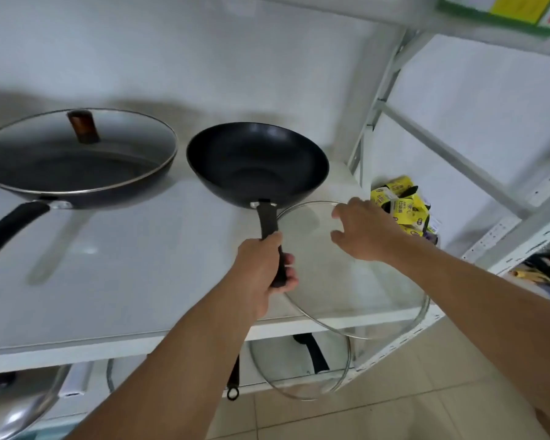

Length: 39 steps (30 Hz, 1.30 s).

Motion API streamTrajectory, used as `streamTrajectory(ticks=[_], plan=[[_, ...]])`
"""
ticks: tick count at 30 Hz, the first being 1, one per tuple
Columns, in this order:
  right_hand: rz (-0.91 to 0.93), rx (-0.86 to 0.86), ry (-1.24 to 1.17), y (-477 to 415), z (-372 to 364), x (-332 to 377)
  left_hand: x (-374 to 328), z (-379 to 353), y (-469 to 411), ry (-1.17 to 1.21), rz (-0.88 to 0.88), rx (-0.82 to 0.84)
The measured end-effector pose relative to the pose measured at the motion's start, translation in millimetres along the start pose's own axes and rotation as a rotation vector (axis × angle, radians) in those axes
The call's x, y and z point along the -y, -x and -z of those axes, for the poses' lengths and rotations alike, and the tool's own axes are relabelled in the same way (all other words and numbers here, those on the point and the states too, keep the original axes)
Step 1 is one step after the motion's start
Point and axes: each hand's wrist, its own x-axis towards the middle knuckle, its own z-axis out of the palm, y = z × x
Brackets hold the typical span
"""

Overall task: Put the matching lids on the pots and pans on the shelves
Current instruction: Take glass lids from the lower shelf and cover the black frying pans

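An uncovered black wok [258, 163] sits on the white shelf [124, 281], its handle pointing toward me. My left hand [264, 268] is closed around that handle. To the right of the handle, a large glass lid [362, 296] with a metal rim is tilted, and its near edge juts out past the shelf's front. My right hand [365, 231] is curled on top of this lid and hides its knob. At the left stands a black frying pan [77, 166] covered by a glass lid with a brown knob [83, 127].
A second glass lid [299, 369] and a black pan handle [315, 354] are on the shelf below. A shiny steel lid [16, 404] is at the lower left. Yellow packets [400, 201] lie behind the white metal shelf upright [378, 103]. The floor is tiled.
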Motion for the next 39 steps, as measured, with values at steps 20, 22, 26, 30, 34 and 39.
streamTrajectory(ticks=[20,22,26,30,34,39], plan=[[0.072,-0.145,-0.398,22,-40,-69,4,6,-5,-0.245,-0.184,-0.154],[0.042,-0.211,-0.495,24,-33,-72,4,8,-5,-0.245,-0.185,-0.148],[-0.015,-0.317,-0.548,26,-10,-73,4,8,-6,-0.225,-0.191,-0.128],[-0.015,-0.331,-0.545,23,29,-60,6,6,-7,-0.231,-0.180,-0.130],[0.021,-0.347,-0.493,-6,59,-37,5,5,-7,-0.243,-0.162,-0.127],[0.060,-0.335,-0.377,-83,66,0,6,2,-6,-0.222,-0.134,-0.133]])
